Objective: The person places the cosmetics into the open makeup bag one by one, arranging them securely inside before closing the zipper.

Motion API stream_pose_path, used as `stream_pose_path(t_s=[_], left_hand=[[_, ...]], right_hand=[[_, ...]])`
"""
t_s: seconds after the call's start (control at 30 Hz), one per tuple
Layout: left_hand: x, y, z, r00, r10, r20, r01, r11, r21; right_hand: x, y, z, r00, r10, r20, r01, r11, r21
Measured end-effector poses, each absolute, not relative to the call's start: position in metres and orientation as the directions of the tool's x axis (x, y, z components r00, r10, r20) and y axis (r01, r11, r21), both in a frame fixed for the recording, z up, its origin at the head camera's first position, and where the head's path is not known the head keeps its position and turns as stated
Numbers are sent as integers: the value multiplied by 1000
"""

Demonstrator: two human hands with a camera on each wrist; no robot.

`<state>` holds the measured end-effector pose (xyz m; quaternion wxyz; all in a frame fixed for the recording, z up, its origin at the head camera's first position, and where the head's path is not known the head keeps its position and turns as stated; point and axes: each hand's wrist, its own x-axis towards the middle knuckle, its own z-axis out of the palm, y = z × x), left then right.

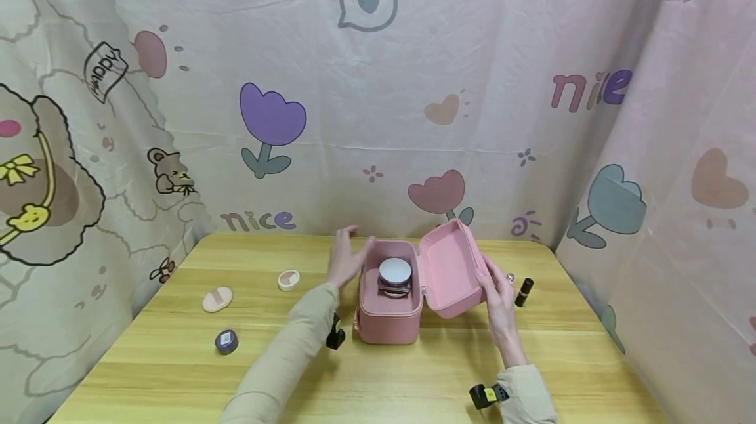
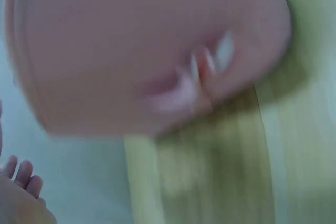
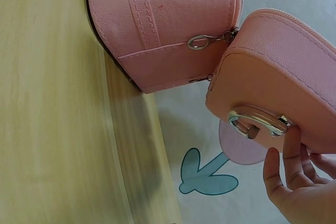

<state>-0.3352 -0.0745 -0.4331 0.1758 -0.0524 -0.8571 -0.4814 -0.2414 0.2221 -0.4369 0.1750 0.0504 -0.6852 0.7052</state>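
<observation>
Nearest my view, two beige sleeves (image 1: 283,353) with black wrist cameras (image 1: 485,396) reach in over the wooden desk (image 1: 413,384). A dark round jar (image 1: 226,342) lies off to my left. Ahead, the pink case (image 1: 390,329) stands upright mid-desk, its lid (image 1: 451,263) swung open to the right. Left of it lies a pale powder puff (image 1: 218,299); right of the lid, a black lipstick tube (image 1: 524,292). My right hand (image 1: 499,289) pinches the lid's outer edge, near its handle (image 3: 257,121). Inside the case, a round white-topped compact (image 1: 395,271) sits on items I can't make out. My left hand (image 1: 348,260), fingers loosely parted, is at the left rim holding nothing; I can't tell whether it touches. Leftward lies a small round pan (image 1: 289,280), and a printed curtain (image 1: 369,69) hangs behind everything.
</observation>
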Motion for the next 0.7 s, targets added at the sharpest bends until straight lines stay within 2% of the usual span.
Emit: stream_pose_path(t_s=[0.13,0.4,0.7], left_hand=[[-337,-107,-437,-933,-194,304,172,500,849],[-332,-173,-455,-903,-343,257,36,537,843],[-317,-220,-467,-926,-355,130,-97,554,827]], right_hand=[[-241,223,-437,-935,177,306,-308,13,-951],[-240,222,-437,-938,177,299,-301,17,-953],[-240,222,-437,-938,176,300,-303,8,-953]])
